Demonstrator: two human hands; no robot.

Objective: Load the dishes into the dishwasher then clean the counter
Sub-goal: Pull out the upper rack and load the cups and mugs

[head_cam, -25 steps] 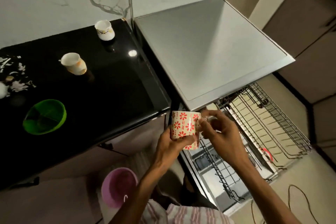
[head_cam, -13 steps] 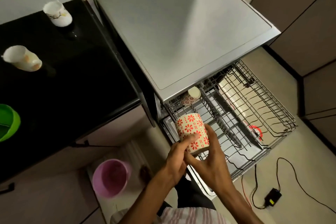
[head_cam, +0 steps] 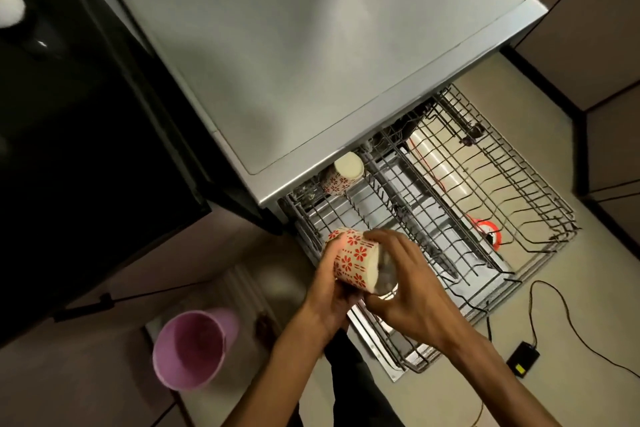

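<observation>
Over rack (head_cam: 540, 215), mug (head_cam: 355, 262) tilted between both hands' fingers (head_cam: 381, 236)

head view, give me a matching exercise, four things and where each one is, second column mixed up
Things:
1. held floral mug
2. second floral mug
3. pink bucket
4. black adapter

Places:
A. on the floor right of the rack, on a cable
B. between the left hand and right hand
C. on the floor below the black counter
D. in the rack's back left corner

Pairs: 1-B, 2-D, 3-C, 4-A
</observation>
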